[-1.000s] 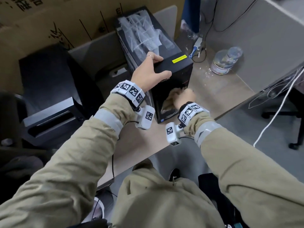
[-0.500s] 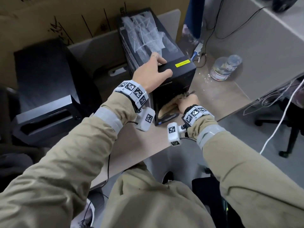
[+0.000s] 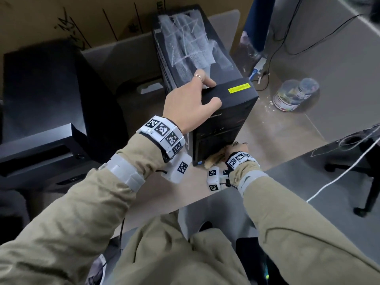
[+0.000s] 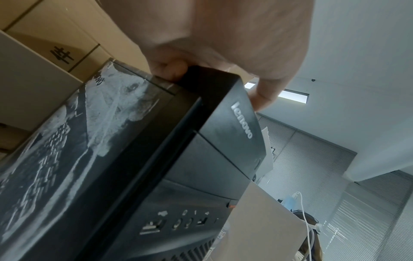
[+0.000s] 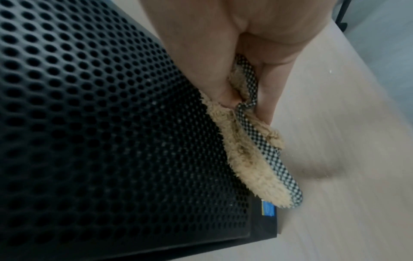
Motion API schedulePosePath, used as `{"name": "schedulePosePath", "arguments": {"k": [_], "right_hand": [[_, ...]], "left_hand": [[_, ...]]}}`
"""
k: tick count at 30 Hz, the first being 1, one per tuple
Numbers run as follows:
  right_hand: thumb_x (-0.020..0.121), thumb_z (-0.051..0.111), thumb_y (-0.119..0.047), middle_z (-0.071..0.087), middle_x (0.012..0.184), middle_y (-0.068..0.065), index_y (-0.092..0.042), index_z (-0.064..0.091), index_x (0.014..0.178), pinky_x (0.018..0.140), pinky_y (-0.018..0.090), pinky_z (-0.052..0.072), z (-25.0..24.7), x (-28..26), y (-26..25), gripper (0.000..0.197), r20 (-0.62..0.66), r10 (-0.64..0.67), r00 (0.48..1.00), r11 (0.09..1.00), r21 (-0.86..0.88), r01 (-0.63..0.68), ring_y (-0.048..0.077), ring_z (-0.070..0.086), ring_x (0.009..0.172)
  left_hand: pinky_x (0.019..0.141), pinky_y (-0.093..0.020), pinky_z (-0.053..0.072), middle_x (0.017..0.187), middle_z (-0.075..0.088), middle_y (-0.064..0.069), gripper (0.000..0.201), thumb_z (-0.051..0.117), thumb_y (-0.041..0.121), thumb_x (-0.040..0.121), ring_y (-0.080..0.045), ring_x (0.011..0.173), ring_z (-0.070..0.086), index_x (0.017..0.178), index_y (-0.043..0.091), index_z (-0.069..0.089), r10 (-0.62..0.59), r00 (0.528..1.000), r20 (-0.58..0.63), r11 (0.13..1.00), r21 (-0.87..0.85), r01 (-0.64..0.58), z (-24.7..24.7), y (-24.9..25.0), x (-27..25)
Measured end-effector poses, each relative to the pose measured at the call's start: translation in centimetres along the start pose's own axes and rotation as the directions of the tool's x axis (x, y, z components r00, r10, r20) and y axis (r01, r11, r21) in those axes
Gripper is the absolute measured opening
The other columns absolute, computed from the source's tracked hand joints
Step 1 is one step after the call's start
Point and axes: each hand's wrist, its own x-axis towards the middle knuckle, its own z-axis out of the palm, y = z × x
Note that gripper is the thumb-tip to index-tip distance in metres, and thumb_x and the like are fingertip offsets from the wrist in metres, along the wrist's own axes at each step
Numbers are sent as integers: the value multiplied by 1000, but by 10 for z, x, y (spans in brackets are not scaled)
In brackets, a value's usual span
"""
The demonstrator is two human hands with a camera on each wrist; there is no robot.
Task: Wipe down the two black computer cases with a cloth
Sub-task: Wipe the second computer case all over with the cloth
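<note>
A black computer case point(image 3: 226, 112) stands upright on the beige desk point(image 3: 273, 136); dusty white streaks cover its top and side. My left hand point(image 3: 189, 101) grips its top front edge, thumb on top, fingers over the left side point(image 4: 170, 70). My right hand point(image 3: 236, 151) pinches a fluffy tan cloth point(image 5: 250, 159) with a checkered edge and presses it against the perforated lower front panel point(image 5: 100, 123), close to the desk. A second black case point(image 3: 51, 112) sits to the left, untouched.
A clear plastic jar point(image 3: 294, 95) lies on the desk at the right, with crumbs beside it. Cables point(image 3: 265, 73) run behind the case. Cardboard boxes point(image 3: 61, 17) stand at the back. An office chair base point(image 3: 366, 192) is on the floor right of the desk.
My right hand with the cloth has slid down the case's front, from its middle to near the bottom edge. The left hand keeps its hold on the top.
</note>
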Motion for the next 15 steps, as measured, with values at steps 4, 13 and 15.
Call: {"name": "schedulePosePath", "arguments": {"k": [4, 13, 15], "right_hand": [[99, 48, -15, 60, 108, 3, -18, 60, 127, 61, 17, 47, 0, -14, 7, 31, -2, -49, 999, 999, -18, 49, 22, 53, 91], [103, 44, -15, 54, 141, 9, -12, 50, 139, 104, 31, 45, 19, -22, 18, 37, 89, -124, 988, 887, -437, 151, 26, 52, 129], [101, 47, -15, 51, 144, 13, -10, 46, 144, 106, 36, 45, 34, -13, 26, 43, 118, 10, 993, 932, -361, 34, 29, 52, 128]], "left_hand": [[72, -29, 35, 114, 66, 17, 31, 53, 44, 81, -10, 77, 59, 110, 33, 51, -13, 998, -55, 1000, -7, 13, 4, 0, -2], [74, -29, 39, 102, 62, 20, 31, 53, 45, 83, -13, 85, 61, 110, 32, 54, -16, 992, -126, 1000, -6, 16, 13, 0, -4], [74, -30, 40, 103, 63, 19, 31, 52, 45, 82, -13, 83, 60, 110, 32, 54, -12, 992, -125, 1000, -8, 11, 12, 1, -4]]}}
